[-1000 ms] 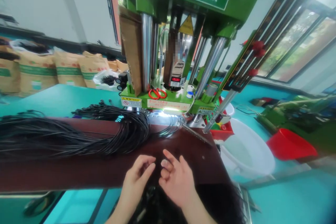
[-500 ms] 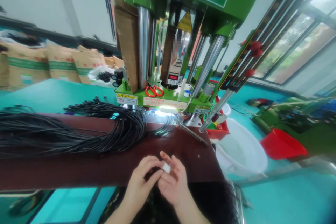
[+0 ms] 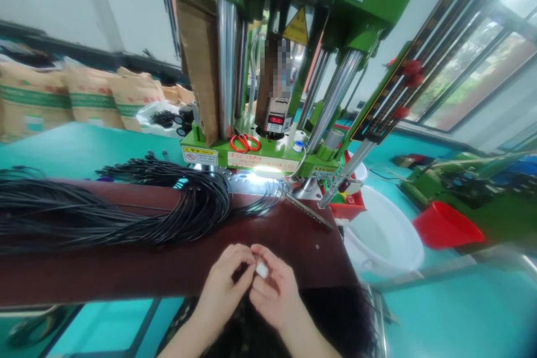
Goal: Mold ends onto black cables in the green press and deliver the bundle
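Observation:
Above the front part of the brown tabletop (image 3: 293, 235), both hands meet at a small white piece (image 3: 262, 269). My left hand (image 3: 229, 277) pinches at its left edge with thumb and fingertips. My right hand (image 3: 274, 285) has its fingers curled round the other side of it. Whether the white piece is loose or wrapped on a right fingertip, I cannot tell. Beyond the hands, to the left, lies a thick bundle of black cables (image 3: 197, 207). A few cable ends reach under the lit area of the green press (image 3: 251, 151).
Red-handled scissors (image 3: 244, 142) and a thread spool (image 3: 298, 146) rest on the press ledge. A metal strip (image 3: 308, 211) lies on the tabletop. To the right are a red bin (image 3: 348, 207), a large white tub (image 3: 384, 235) and a red bucket (image 3: 447, 225). Paper sacks (image 3: 90, 98) stand at the back left.
My right fingers have curled in closer round the white piece, the index fingertip now near the left fingers. The view has shifted slightly; the cables and press stay put.

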Available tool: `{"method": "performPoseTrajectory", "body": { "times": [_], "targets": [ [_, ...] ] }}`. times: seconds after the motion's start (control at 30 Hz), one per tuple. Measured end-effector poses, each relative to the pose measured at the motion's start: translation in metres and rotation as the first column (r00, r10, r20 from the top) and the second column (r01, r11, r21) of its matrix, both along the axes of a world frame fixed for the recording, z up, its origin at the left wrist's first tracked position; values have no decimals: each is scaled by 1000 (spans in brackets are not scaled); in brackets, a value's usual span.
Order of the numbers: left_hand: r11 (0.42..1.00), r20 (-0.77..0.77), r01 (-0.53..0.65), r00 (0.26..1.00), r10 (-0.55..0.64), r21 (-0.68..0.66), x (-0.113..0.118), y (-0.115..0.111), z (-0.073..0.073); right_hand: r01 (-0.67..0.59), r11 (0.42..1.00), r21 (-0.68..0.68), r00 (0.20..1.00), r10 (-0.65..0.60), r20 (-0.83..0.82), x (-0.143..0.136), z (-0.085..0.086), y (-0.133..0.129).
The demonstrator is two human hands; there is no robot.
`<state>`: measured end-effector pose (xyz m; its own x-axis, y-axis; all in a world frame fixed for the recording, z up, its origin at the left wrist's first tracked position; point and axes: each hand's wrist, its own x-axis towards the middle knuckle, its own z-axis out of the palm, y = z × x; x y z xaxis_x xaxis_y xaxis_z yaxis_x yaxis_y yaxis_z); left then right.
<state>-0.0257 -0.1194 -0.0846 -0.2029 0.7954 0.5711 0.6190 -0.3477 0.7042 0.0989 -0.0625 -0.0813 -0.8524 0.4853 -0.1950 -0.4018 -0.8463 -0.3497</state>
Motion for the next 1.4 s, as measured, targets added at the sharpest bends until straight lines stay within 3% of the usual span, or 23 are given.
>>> {"method": "performPoseTrajectory", "body": {
  "times": [0.17,0.33,0.43,0.53,0.67,0.83,0.97,1.17,1.4],
  "targets": [
    [984,226,125,970,-94,-129,-6,0,-11,-27,999,43,999,29,-44,1,1,1],
    [961,375,224,915,-150,-161,-11,1,-27,-66,997,-34,986,60,-157,-1,3,-1],
    [936,457,295,871,-180,-192,-13,4,-28,-121,992,-26,965,111,-236,-3,4,-3],
    [922,428,326,878,-214,-209,-11,4,-23,-173,985,3,941,166,-294,-4,5,-4],
    [943,337,281,918,-210,-178,-4,4,-17,-166,985,41,950,171,-260,-3,6,-7],
    [951,320,262,926,-199,-166,3,5,-12,-158,987,-30,964,147,-222,-1,7,-10],
    [921,446,324,872,-202,-217,3,3,-11,-145,989,-27,966,135,-218,-3,9,-10],
    [900,700,371,705,-114,-228,2,-3,-15,-117,993,33,988,119,-100,-6,12,-9],
    [871,631,432,749,-202,-234,-3,-6,-17,-116,993,12,993,117,-33,-5,8,-8]
  ]
}}
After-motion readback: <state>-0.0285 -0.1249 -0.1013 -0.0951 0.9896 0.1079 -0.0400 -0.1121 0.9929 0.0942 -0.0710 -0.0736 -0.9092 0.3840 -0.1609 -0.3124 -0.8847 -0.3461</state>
